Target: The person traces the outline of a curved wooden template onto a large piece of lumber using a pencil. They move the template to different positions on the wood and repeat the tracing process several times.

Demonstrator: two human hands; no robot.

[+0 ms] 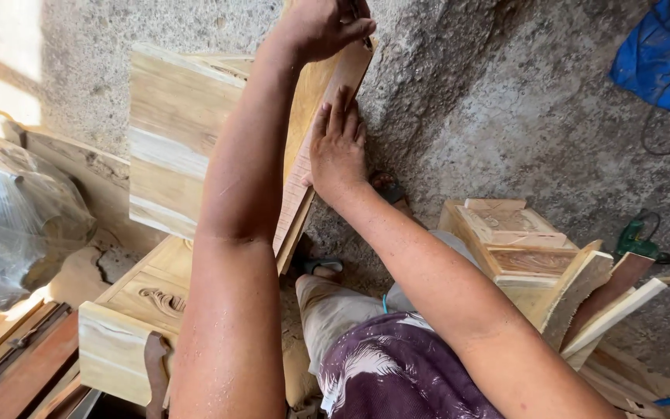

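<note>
Holding: a wooden panel (316,116) is steadied by two bare hands; entries run near to far.
Near field, 7 o'clock: carved wooden cabinet piece (145,310), pale, with a scrolled relief on its face.
Near field, 4 o'clock: stack of carved wood offcuts (525,252), well apart from the hands.
Right hand (337,147): lies flat, fingers extended and together, palm pressed on the panel face; not closed around anything.
Panel position: centre frame toward 12 o'clock, tilted, leaning beside a broad pale plank (176,140) at 10 o'clock.
Left hand (321,27): at 12 o'clock, grip curled over the panel's top edge and closed on it.
Handling estimate: panel appears stiff, thin and moderately light; dry surface, low slip. Edges may splinter.
Hold points: top edge and flat face, as shown.
Far field, 2 o'clock: blue sheet (661,46) on the concrete floor (505,101).
</note>
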